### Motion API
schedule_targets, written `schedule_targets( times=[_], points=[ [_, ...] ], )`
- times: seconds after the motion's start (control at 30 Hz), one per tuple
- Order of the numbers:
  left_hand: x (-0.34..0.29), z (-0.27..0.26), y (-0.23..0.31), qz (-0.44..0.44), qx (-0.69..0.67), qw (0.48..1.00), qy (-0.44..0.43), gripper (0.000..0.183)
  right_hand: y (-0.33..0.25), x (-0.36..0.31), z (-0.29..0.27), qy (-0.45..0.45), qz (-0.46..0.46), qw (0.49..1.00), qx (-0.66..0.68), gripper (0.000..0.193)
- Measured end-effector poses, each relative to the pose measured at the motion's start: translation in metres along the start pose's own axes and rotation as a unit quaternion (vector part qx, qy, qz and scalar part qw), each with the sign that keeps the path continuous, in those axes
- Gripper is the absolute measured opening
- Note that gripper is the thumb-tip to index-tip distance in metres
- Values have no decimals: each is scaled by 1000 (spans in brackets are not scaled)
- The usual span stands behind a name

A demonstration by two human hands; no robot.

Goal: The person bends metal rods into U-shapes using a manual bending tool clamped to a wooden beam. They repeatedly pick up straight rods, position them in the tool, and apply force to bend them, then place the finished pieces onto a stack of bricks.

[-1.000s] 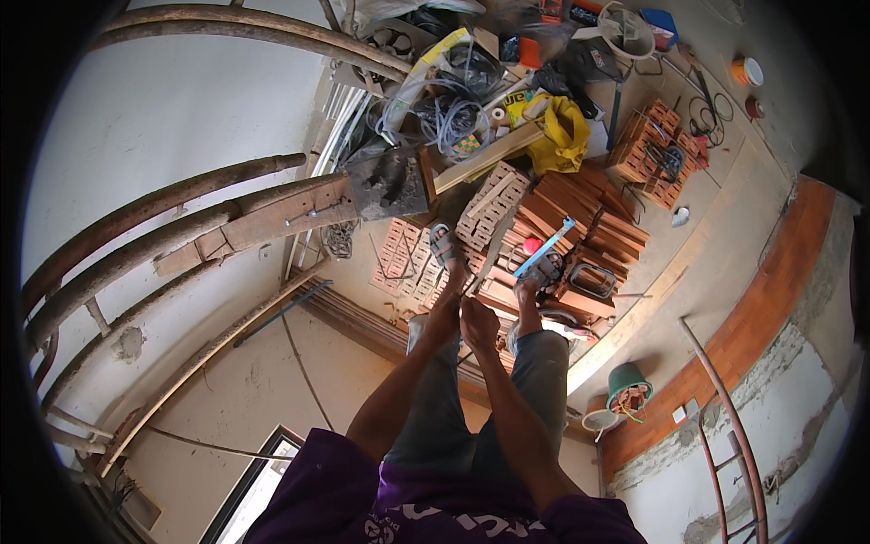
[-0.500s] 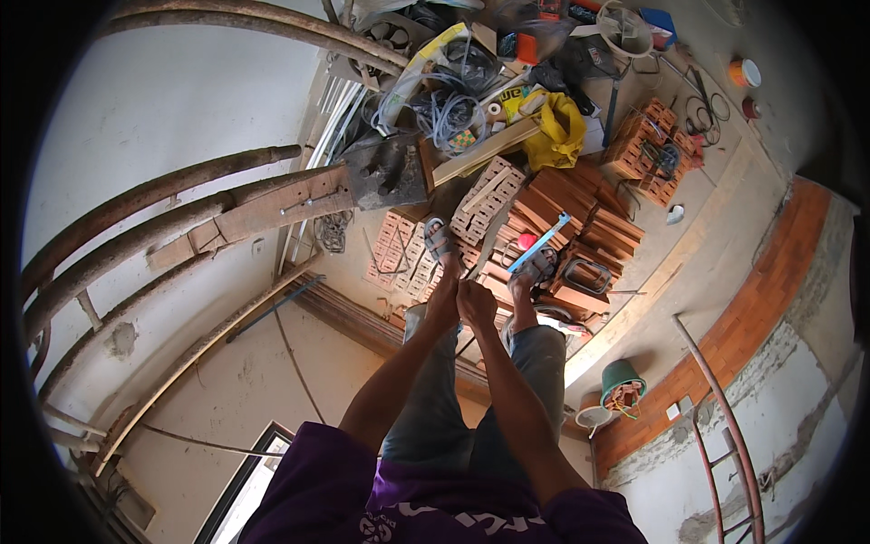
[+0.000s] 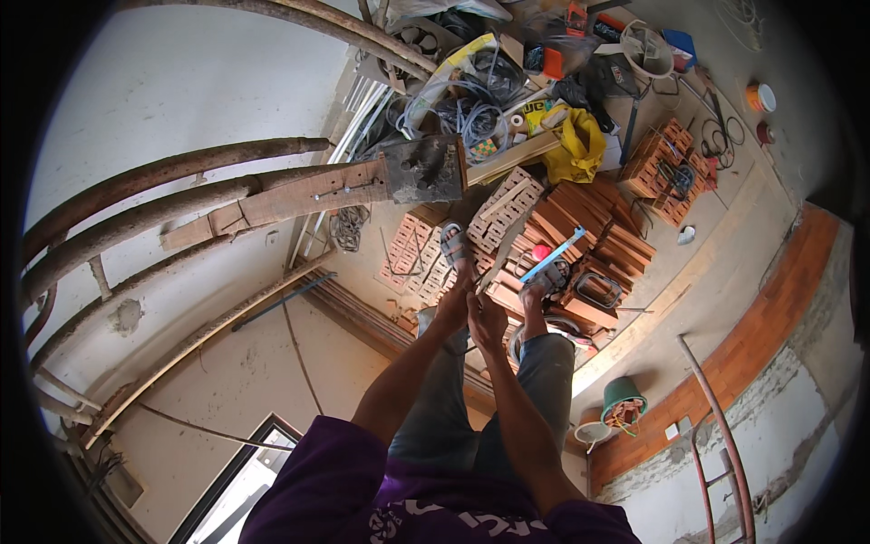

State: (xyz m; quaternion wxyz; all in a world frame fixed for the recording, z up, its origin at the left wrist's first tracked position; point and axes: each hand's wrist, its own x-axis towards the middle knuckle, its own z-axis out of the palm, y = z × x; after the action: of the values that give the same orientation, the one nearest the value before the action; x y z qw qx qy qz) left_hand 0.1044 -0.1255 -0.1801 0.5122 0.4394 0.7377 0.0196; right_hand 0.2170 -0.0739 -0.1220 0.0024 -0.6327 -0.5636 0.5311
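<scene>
Vantage: the person stands well above the floor, looking down past both forearms and grey trouser legs to sandalled feet set on stacked red hollow bricks (image 3: 580, 227).
Left hand: left hand (image 3: 453, 306) is raised in front of the body, touching the right; it appears closed around the lower end of a thin pale strip (image 3: 497, 263) that runs up and to the right over the bricks.
Right hand: right hand (image 3: 488, 322) sits just beside and slightly below the left, fingers curled in.
Grip state: both sets of fingers look closed and pressed together. Whether both hold the strip, or only the left, cannot be told; the contact is too small.
Change noted: compared with the earlier frames, the hands are in the same joined position between the knees. The view has swung, so the wooden beam (image 3: 308, 195) with its dark metal end plate (image 3: 426, 168) now lies nearer the middle of the picture.
Reading: the grip appears maintained, not released; the work in hand seems unaltered, only the head has turned.
Feet: left sandal (image 3: 453, 243) on the brick stack; the right foot rests beside a blue spirit level (image 3: 553, 256).
Surroundings: yellow bag (image 3: 580, 145), coiled grey cables (image 3: 471, 118) and a green bucket (image 3: 623, 399) lie on the floor, well apart from the hands.
</scene>
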Motion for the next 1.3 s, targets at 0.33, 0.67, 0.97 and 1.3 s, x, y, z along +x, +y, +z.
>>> schedule_targets(
  times=[0.33, 0.67, 0.97, 1.3],
  points=[
    [18, -15, -30, 27, -183, 975, -124, 26, 21, 9, -14, -58, -37, 992, 104, 44],
    [53, -71, 53, -217, -393, 841, -301, 53, 36, 43, -13, -75, -154, 984, -57, 44],
    [84, -20, 43, 46, -159, 982, -94, 26, 3, 26, -28, -129, -211, 948, -199, 33],
    [70, -62, 10, 37, -78, 993, -84, 28, -32, 20, -7, -157, -113, 977, -84, 36]
  ],
)
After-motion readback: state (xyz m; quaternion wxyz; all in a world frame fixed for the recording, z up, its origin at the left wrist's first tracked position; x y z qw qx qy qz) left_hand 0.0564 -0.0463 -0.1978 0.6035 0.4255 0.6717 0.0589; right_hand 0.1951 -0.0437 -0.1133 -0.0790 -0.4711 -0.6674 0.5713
